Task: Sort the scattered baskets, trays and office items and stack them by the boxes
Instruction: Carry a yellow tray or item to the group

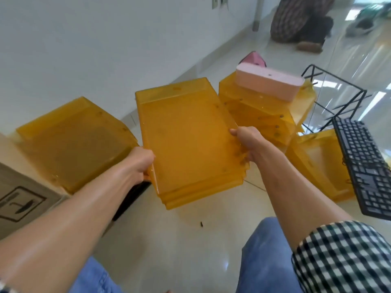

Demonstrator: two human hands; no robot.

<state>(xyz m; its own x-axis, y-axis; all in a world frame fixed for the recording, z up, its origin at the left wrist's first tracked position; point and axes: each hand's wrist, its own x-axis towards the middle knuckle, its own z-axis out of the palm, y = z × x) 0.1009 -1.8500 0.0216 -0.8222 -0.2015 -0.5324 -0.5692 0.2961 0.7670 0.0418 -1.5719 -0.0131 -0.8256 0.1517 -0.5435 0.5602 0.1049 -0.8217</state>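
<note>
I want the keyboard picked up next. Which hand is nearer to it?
Right. The right hand grips the right edge of the held trays, on the side where the keyboard lies. The left hand grips their left edge, farther away.

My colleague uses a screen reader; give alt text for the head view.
Both hands, left and right, hold a nested stack of orange trays above a glossy floor. More orange trays, a cardboard box, a pink case and a black keyboard surround it.
</note>
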